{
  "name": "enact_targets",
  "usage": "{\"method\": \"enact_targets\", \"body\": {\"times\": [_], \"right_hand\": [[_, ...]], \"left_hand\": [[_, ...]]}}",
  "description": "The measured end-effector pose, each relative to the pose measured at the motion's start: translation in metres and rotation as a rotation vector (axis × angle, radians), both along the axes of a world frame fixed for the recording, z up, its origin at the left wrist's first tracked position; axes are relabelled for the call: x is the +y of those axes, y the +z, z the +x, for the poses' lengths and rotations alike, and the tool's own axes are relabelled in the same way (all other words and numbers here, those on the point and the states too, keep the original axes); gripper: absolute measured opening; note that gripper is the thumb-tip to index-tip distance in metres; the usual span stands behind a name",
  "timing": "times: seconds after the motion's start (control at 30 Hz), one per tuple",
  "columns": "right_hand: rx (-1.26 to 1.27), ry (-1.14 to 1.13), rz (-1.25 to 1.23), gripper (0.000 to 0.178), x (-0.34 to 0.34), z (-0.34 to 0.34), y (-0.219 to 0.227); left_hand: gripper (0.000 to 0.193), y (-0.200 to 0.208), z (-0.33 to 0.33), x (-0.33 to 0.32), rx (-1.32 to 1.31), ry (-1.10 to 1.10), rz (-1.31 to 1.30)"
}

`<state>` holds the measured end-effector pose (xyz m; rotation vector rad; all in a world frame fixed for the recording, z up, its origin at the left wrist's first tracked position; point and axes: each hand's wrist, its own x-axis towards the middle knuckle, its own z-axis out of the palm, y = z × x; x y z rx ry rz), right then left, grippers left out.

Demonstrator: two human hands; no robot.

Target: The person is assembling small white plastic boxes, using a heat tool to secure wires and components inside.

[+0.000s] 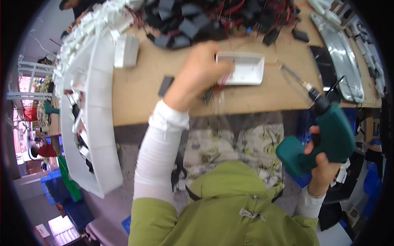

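My left hand (201,69) is closed at the left end of a small white open-topped plastic case (251,74), thumb reaching over its rim. Motion blurs the fingers a little. Below them, red wires (223,80) run to a small green circuit board (208,95) at the case's near side. In my right hand (322,170) is a green pistol-shaped soldering gun (336,131), fingers wrapped round its grip. Its thin metal tip (295,78) points up and left, to the right of the case and apart from it.
Black boxes with red wires (184,24) are heaped at the table's far side. A white plastic bin (98,123) stands left, near a white block (126,51) and a dark flat piece (166,86). A metallic tray (340,57) lies right. Other people work at far left.
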<state>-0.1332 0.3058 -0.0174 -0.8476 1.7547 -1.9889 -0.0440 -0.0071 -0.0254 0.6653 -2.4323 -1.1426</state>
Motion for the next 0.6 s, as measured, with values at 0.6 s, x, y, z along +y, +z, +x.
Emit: {"method": "enact_targets", "body": {"times": [0.6], "right_hand": [[-0.239, 0.032, -0.175, 0.051, 0.003, -0.005, 0.004]], "left_hand": [[0.030, -0.004, 0.008, 0.004, -0.100, 0.046, 0.007]]}}
